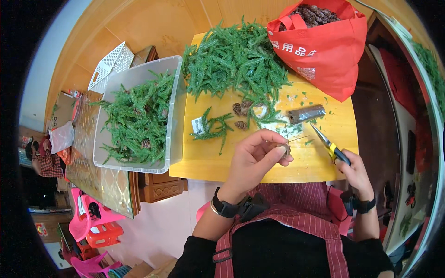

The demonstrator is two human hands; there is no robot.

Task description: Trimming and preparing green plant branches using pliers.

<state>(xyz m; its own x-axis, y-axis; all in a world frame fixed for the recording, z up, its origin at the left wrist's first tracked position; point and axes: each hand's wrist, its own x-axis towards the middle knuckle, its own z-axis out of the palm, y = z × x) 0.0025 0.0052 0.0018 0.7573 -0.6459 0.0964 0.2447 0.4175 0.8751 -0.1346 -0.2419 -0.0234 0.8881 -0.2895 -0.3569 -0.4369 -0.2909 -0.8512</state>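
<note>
Your left hand (pixel 257 155) pinches a small pine cone (pixel 283 150) between thumb and fingertips, just above the near edge of the yellow table (pixel 259 169). A thin wire (pixel 296 138) seems to run from the cone toward the table's middle. Your right hand (pixel 356 170) is closed around the yellow-and-black handles of the pliers (pixel 330 146), whose tips point at the wire, a little apart from it.

You look to be at the wiring step, fixing wire to the cone. The next move likely calls for steady fingers on the cone while the plier tips meet the wire cleanly.

Farther in on the table lie a green sprig (pixel 211 126), loose cones (pixel 241 116), a grey roll (pixel 306 113) and a heap of green branches (pixel 234 62). At the table's far right corner a red bag (pixel 324 53) stands open, full of dark cones. Against the table's left side a clear plastic tub (pixel 174 118) holds more green sprigs with a few cones among them.
</note>
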